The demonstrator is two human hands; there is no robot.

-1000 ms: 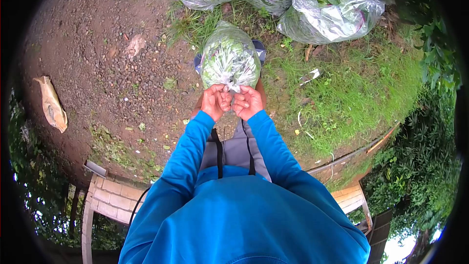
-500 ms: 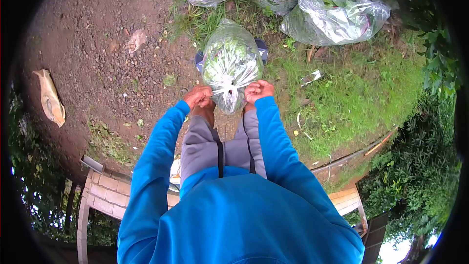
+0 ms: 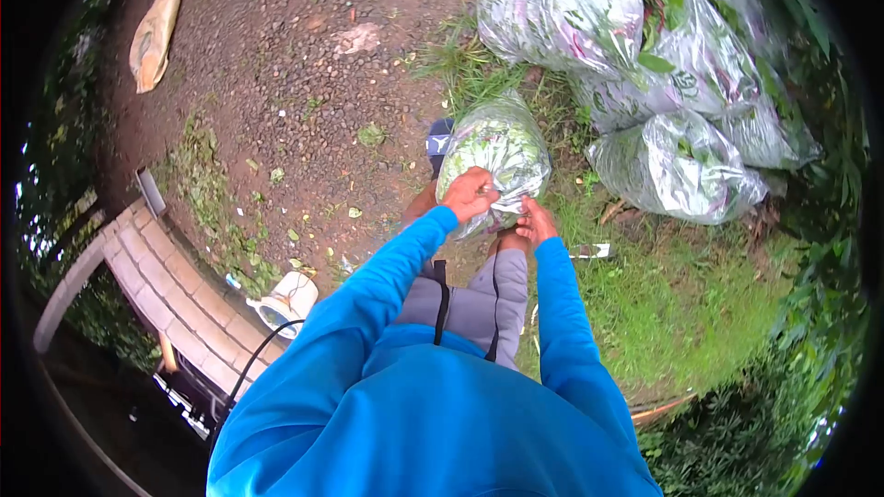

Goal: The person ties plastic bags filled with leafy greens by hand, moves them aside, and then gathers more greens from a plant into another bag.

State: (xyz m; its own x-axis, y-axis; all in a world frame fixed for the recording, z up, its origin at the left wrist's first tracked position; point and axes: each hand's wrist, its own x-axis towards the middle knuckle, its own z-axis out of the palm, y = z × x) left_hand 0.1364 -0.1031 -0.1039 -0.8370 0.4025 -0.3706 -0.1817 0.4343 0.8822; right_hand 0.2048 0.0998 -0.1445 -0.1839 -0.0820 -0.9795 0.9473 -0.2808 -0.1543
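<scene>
A clear plastic bag (image 3: pixel 502 143) full of green leaves stands on the ground between my feet, its gathered top facing me. My left hand (image 3: pixel 470 194) is closed on the left side of the gathered plastic. On the right side, the fingers of my right hand (image 3: pixel 536 223) pinch the bag's top near its loose end. The two hands are a short way apart, with crumpled plastic between them. A dark blue shoe (image 3: pixel 440 140) shows left of the bag.
Larger clear bags of leaves (image 3: pixel 681 166) lie at the upper right. A pale sack (image 3: pixel 156 32) rests on gravelly soil at the upper left. At the lower left are a white container (image 3: pixel 293 296) and a curved brick edge (image 3: pixel 175 294). Grass (image 3: pixel 681 313) covers the right side.
The view has turned, so the bag and my hands appear farther right and the other bags lower. My left hand has moved up over the gathered plastic, closer to my right hand.
</scene>
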